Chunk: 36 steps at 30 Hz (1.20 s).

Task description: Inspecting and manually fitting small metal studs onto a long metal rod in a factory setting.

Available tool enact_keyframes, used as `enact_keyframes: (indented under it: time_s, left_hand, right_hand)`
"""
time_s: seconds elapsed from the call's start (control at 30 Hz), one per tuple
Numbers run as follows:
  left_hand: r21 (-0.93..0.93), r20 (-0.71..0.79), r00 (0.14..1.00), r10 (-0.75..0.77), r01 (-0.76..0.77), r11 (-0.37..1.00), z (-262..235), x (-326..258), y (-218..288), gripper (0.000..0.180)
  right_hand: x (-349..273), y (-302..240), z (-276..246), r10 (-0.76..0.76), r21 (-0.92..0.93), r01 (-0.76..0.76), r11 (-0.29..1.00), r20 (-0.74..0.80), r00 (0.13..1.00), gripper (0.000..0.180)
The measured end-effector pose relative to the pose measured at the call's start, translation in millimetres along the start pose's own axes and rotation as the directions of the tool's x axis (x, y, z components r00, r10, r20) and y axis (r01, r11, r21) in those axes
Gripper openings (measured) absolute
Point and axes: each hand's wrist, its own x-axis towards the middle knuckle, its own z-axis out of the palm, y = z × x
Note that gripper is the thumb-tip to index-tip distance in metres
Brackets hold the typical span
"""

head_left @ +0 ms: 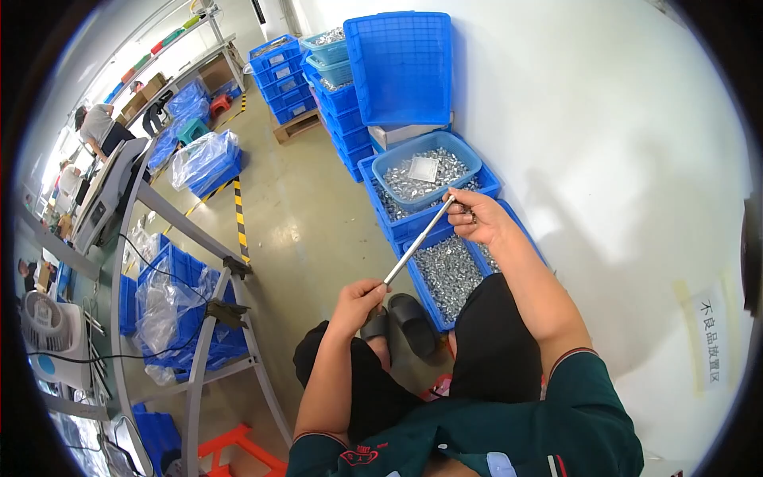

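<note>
A slim silver metal rod [419,241] slants between my two hands, its upper end to the right. My left hand [358,306] is closed around its lower end. At the upper end, the thumb and fingers of my right hand [475,219] pinch the rod's tip. Small dark pieces seem to show among the right fingers, too small to name. Just beyond that hand is a light blue basket [383,178] of small shiny metal parts [450,170], with a white square tray [424,168] on top. Below the rod stands a blue bin [424,292] full of similar parts [449,274].
Stacked blue crates [282,79] and an upright blue tub [399,67] line the wall. At left stands a metal-legged workbench [203,374] with a white fan [52,330] and plastic-covered crates [171,294]. A red stool [238,449] is below. People work farther back.
</note>
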Motion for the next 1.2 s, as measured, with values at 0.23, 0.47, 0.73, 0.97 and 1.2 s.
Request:
enact_keyframes:
  time_s: [0.23,0.47,0.73,0.97,1.2]
  left_hand:
    - [0.038,-0.025,1.0,0.017,-0.016,0.999,-0.7,-4.8,6.6,0.022]
    - [-0.012,-0.039,0.999,-0.011,0.01,1.0,3.0,-6.8,13.9,0.021]
    - [-0.137,-0.045,0.999,0.028,-0.034,0.99,3.8,-0.4,11.5,0.02]
    - [-0.107,-0.041,0.999,0.025,-0.029,0.994,0.6,-3.8,10.5,0.02]
    - [-0.06,-0.027,0.999,0.02,-0.022,0.998,-0.1,-4.9,11.0,0.02]
  right_hand:
    - [-2.5,-2.8,1.6,-0.016,-0.153,0.004,0.988,-0.077,0.997,0.016]
    - [-10.5,6.8,19.7,-0.116,-0.298,0.095,0.95,-0.055,0.992,0.029]
    - [-4.2,18.6,24.5,0.152,-0.44,-0.121,0.89,0.035,0.988,0.019]
    - [0.8,4.6,3.7,-0.01,-0.135,-0.013,0.991,-0.171,0.985,0.016]
    - [0.9,2.7,-2.5,-0.078,-0.108,0.065,0.992,-0.118,0.99,0.023]
